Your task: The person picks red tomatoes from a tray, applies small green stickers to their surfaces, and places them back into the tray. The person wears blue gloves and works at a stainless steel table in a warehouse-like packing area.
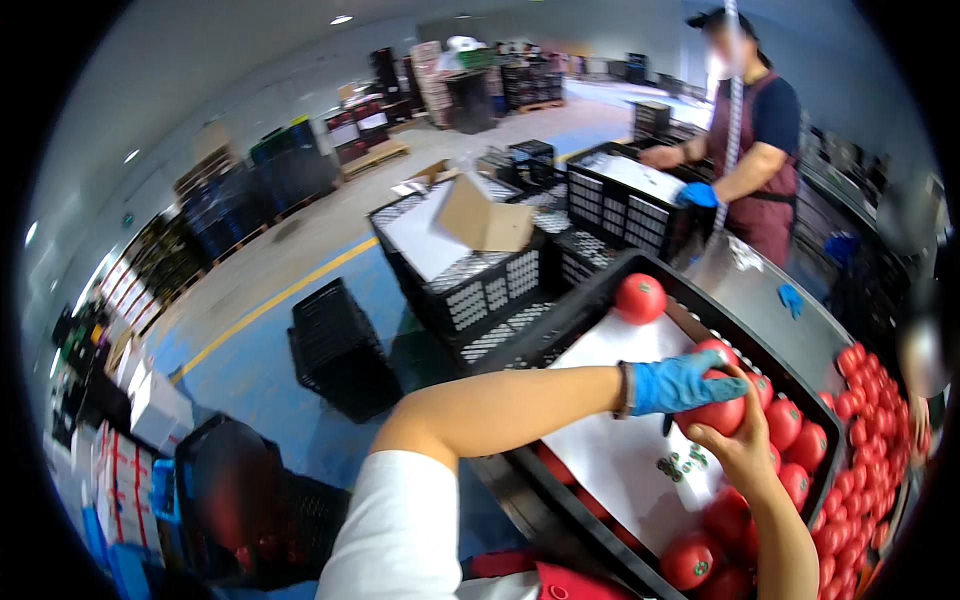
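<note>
My left hand [675, 384], in a blue glove, reaches across a black crate [640, 262] with its fingers laid over a red tomato [714, 412]. Bare, my right hand [745, 440] wraps the same tomato from the right, thumb at its lower side. Beneath lies a white sheet [610, 440] with small green star shapes; I cannot tell whether they are printed or loose. One tomato [640, 299] sits at the crate's far corner. More tomatoes [785, 424] line its right side, and others [690, 560] are at the near end.
Many loose tomatoes [855, 490] cover a surface at the right. A metal table [765, 300] carries a blue glove [790, 299]. Beyond stand black crates [480, 295], one with cardboard [485, 215]. A co-worker [765, 150] in an apron handles another crate [620, 205]. Stacked crates [340, 350] stand left.
</note>
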`<state>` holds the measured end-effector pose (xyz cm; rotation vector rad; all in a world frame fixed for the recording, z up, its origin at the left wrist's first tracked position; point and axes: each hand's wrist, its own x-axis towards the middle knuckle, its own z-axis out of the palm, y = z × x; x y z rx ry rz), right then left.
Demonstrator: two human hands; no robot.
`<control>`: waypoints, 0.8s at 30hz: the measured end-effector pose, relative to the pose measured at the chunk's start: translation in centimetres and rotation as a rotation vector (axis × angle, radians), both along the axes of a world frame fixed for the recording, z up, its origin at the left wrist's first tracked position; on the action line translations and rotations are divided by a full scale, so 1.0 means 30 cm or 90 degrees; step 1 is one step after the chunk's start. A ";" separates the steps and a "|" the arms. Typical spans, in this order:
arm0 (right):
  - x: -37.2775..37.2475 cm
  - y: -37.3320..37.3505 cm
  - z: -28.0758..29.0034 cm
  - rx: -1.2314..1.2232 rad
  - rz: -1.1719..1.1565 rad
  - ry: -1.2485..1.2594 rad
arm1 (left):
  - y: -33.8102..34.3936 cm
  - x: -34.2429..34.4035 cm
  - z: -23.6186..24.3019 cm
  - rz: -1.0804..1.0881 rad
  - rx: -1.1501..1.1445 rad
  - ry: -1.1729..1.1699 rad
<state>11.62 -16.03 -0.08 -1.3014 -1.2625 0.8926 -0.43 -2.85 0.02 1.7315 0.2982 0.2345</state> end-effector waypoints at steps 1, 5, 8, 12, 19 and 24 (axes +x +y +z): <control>0.013 0.006 -0.011 -0.012 -0.015 -0.015 | 0.004 -0.005 0.004 -0.006 -0.009 -0.004; 0.046 0.002 0.055 -0.046 -0.062 0.088 | 0.133 -0.021 -0.054 0.033 -0.068 -0.096; 0.115 -0.044 0.143 0.015 -0.135 0.191 | 0.264 -0.021 -0.032 0.210 0.287 -0.097; 0.295 -0.107 0.200 0.292 -0.186 0.351 | 0.365 -0.169 -0.064 0.291 0.762 0.122; 0.786 -0.363 -0.259 0.381 -0.593 0.691 | 0.514 -0.177 -0.190 0.345 0.922 0.219; 1.042 -0.616 -0.525 0.373 -0.810 0.861 | 0.340 -0.097 -0.140 0.279 0.569 0.156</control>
